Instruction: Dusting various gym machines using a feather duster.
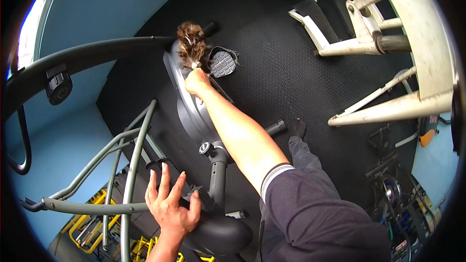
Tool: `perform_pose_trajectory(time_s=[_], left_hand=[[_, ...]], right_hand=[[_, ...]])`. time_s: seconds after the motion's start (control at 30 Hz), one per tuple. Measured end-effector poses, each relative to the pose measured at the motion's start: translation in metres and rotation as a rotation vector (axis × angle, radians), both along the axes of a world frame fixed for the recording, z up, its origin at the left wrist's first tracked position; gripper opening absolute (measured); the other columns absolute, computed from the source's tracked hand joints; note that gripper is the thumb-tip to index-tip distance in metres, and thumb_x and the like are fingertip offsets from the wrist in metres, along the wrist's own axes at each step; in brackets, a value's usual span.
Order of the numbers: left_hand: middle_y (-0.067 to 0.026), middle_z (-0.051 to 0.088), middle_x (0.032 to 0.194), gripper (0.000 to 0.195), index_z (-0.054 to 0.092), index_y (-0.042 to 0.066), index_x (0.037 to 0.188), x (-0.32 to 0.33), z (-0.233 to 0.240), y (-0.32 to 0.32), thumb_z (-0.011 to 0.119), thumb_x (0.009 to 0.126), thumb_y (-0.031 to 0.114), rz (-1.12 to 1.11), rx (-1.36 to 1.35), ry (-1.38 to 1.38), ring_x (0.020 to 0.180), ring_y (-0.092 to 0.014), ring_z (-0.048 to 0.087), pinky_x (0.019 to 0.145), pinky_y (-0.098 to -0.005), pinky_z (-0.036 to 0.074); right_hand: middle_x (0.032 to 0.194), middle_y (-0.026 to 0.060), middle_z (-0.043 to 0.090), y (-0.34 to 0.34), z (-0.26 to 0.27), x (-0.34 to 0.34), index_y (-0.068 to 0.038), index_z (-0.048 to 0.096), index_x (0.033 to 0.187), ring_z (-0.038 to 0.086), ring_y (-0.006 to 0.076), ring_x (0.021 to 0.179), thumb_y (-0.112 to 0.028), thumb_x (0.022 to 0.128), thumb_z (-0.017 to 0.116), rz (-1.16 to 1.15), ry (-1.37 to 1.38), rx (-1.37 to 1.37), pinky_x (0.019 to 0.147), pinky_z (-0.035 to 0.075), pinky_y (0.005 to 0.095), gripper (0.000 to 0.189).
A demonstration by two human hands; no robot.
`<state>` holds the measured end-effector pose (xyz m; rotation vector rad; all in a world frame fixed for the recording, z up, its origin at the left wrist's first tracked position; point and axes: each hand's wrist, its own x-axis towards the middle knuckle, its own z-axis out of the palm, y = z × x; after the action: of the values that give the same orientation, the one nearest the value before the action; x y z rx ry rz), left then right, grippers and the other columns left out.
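Observation:
A brown feather duster [192, 43] is gripped by my right hand [197, 83], its feathers over the front of the exercise bike's grey housing [189, 105]. Beside the feathers is the bike's textured pedal [222, 64]. My left hand [173, 202] has its fingers spread with nothing held, near the black bike saddle [222, 233] and the end of a grey-green metal bar [94, 208]. Whether it touches either I cannot tell. An adjustment knob [206, 148] sits by the seat post [218, 174].
The bike's dark upright [98, 49] with a black knob [59, 87] crosses the upper left. A cream exercise machine [386, 111] stands at right. Yellow metal racks [82, 240] are at lower left, and more equipment [391, 193] is at lower right. Black textured matting [269, 76] covers the floor.

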<state>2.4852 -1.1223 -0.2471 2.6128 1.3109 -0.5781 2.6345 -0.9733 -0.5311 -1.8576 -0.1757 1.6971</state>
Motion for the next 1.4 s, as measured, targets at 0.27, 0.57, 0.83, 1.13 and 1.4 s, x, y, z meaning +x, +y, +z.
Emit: perform_pose_trajectory(time_s=[0.27,0.57,0.83,1.13,1.4], left_hand=[[-0.0159,0.047,0.133,0.042,0.065,0.010,0.106,0.000,0.000,0.003,0.066,0.065,0.021,0.005,0.000,-0.024,0.125,-0.038,0.036,0.102,-0.0452,0.027],[-0.0141,0.052,0.127,0.042,0.065,0.010,0.105,0.000,-0.001,0.004,0.065,0.064,0.021,-0.006,-0.012,0.029,0.121,-0.037,0.039,0.101,-0.0452,0.028],[-0.0112,0.057,0.119,0.039,0.067,0.012,0.101,0.003,-0.005,0.002,0.066,0.064,0.023,-0.017,0.017,0.068,0.116,-0.036,0.043,0.098,-0.0441,0.031],[-0.0086,0.057,0.120,0.036,0.068,0.012,0.098,0.001,-0.004,0.001,0.066,0.064,0.024,0.017,0.029,0.009,0.117,-0.035,0.043,0.098,-0.0447,0.031],[-0.0081,0.058,0.119,0.035,0.069,0.012,0.097,-0.003,0.002,-0.003,0.066,0.066,0.027,0.048,0.088,-0.100,0.117,-0.033,0.045,0.098,-0.0449,0.031]], right_hand=[[0.079,0.0205,0.060,-0.237,0.048,-0.045,-0.001,0.029,0.137,0.061,0.0369,0.073,0.001,0.081,0.045,0.081,-0.077,0.365,0.069,0.048,0.0402,0.059],[0.124,0.0183,0.052,-0.451,0.039,0.012,-0.009,0.040,0.134,0.056,0.0350,0.106,-0.001,0.086,0.040,0.088,-0.466,0.095,0.090,0.046,0.0388,0.048],[0.075,0.0226,0.062,-0.197,-0.119,-0.027,-0.011,0.048,0.128,0.061,0.0358,0.064,-0.010,0.081,0.049,-0.086,-0.266,0.236,0.059,0.048,0.0392,0.047],[0.082,0.0223,0.062,-0.345,-0.023,-0.030,-0.001,0.055,0.117,0.062,0.0194,0.073,-0.003,0.084,0.046,0.080,-0.210,0.025,0.065,0.046,0.0316,0.034],[0.050,0.0037,0.045,-0.396,0.059,-0.093,-0.016,0.051,0.126,0.038,0.0134,0.033,-0.005,0.084,0.039,-0.207,0.207,-0.404,0.030,0.029,0.0307,0.044]])
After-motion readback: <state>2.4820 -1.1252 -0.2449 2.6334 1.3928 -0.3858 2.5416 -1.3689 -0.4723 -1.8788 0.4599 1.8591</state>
